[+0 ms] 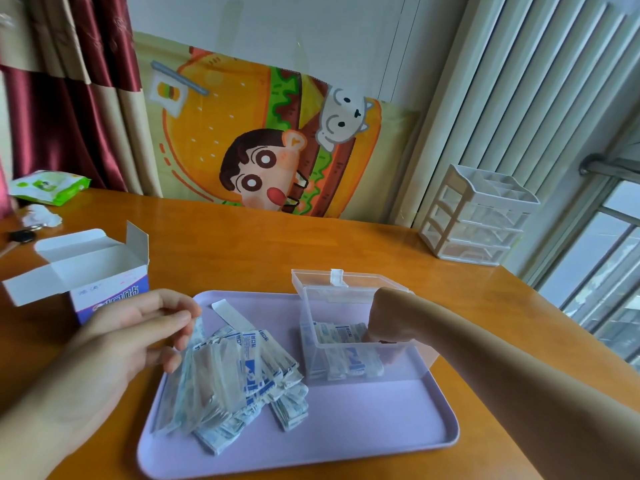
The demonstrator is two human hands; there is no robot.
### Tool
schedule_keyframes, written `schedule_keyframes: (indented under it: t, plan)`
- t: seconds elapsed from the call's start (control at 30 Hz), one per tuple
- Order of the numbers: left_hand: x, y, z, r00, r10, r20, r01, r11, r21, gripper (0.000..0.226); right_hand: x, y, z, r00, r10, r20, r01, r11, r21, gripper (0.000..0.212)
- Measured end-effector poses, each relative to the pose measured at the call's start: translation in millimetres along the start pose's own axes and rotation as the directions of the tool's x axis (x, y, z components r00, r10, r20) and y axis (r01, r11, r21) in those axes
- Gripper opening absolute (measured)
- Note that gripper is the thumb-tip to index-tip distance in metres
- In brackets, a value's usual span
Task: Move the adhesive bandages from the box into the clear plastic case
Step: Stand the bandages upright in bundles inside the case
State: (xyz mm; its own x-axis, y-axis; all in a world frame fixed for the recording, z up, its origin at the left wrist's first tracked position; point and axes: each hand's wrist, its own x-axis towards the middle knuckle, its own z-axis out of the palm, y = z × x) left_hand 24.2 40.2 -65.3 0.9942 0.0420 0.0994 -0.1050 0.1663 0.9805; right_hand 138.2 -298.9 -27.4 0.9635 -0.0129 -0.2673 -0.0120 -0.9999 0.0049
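- Standing by the table, I see a lilac tray taking up most of the near side; it bears both the loose pile and the clear case.
- The box sits off the tray's left corner, flaps open, and from here its inside looks white and empty.
- The case stands on the tray's right half, lid tipped back; some bandages already lie in it, stacked flat against the near wall.
- The bandages not yet moved lie heaped on the tray's left half, fanned and overlapping, one strip sticking out behind.
- These wrapped strips look feather-light, thin and floppy, with slick paper that would slide apart; I would pinch a small sheaf across the middle, squared up, rather than by one end.
- The left hand hovers over the pile's left edge, fingers loosely curled, fingertips pinching the top end of a few strips.
- The right hand reaches down inside the case, fingers bent among the strips; whether it grips any I cannot tell.
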Motion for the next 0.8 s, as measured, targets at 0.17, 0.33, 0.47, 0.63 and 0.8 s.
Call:
schedule_keyframes:
  t: [0.17, 0.33, 0.47, 0.63, 0.8]
  plan:
    - [-5.9, 6.2, 6.2, 0.999, 0.016, -0.05, -0.014, 0.999, 0.049, 0.023, -5.8, 2.3, -4.6, 1.0, -0.006, -0.029, 0.002, 0.992, -0.124, 0.023]
    - [-9.6, 9.5, -3.5, 0.985, 0.091, -0.15, -0.019, 0.906, 0.424, 0.02, -51.8, -11.3, -28.9, 0.882, -0.033, -0.47, -0.012, 0.996, -0.092, 0.015]
    - [-9.4, 2.3, -10.6, 0.994, 0.027, -0.105, 0.061, 0.659, 0.75, 0.013, -116.2, -59.7, -21.8, 0.648, -0.315, -0.694, 0.422, 0.906, -0.017, 0.017]
    - [-12.9, -3.6, -14.8, 0.989, -0.147, 0.016, 0.052, 0.447, 0.893, 0.048, -138.8, -118.3, 11.7, 0.641, -0.529, -0.556, 0.688, 0.717, 0.11, 0.013]
    - [-14.6, 2.5, -16.1, 0.982, -0.184, -0.042, 0.13, 0.499, 0.857, 0.041, -109.9, -147.8, 25.4, 0.651, -0.494, -0.577, 0.709, 0.668, 0.227, 0.014]
